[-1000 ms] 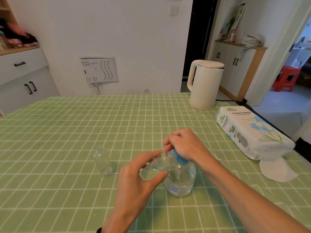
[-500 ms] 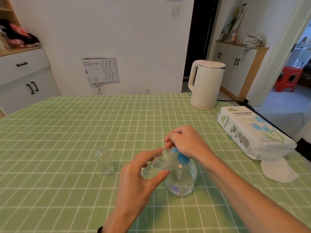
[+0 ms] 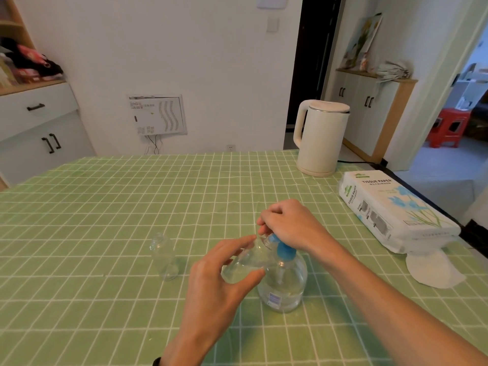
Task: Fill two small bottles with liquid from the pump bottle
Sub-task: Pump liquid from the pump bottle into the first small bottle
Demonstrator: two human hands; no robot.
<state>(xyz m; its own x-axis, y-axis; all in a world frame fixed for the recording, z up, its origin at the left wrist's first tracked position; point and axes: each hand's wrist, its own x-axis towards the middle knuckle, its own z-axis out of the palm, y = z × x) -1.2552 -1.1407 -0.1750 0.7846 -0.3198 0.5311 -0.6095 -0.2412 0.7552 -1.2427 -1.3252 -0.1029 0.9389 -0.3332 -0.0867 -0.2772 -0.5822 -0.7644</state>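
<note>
A small clear bottle (image 3: 244, 265) is held tilted, pinched between thumb and fingers of the left hand (image 3: 216, 283), its mouth at the pump bottle (image 3: 284, 286), whose blue top is gripped by the curled right hand (image 3: 287, 225). A second small bottle (image 3: 163, 257) is stood upright on the green checked surface (image 3: 79, 233), near the left hand

Soft, even daylight fills the room. It is brightest in the open room on the far right (image 3: 464, 107), which looks cool and slightly washed out. The dark doorway (image 3: 311, 75) beyond the table is underexposed. Shadows on the green checked tablecloth (image 3: 105, 233) are faint and diffuse. Wide-angle distortion bows the cloth's grid lines and tilts the right door frame (image 3: 454, 75). The standing small bottle (image 3: 163, 257) has little contrast, and fine detail is slightly soft.
</note>
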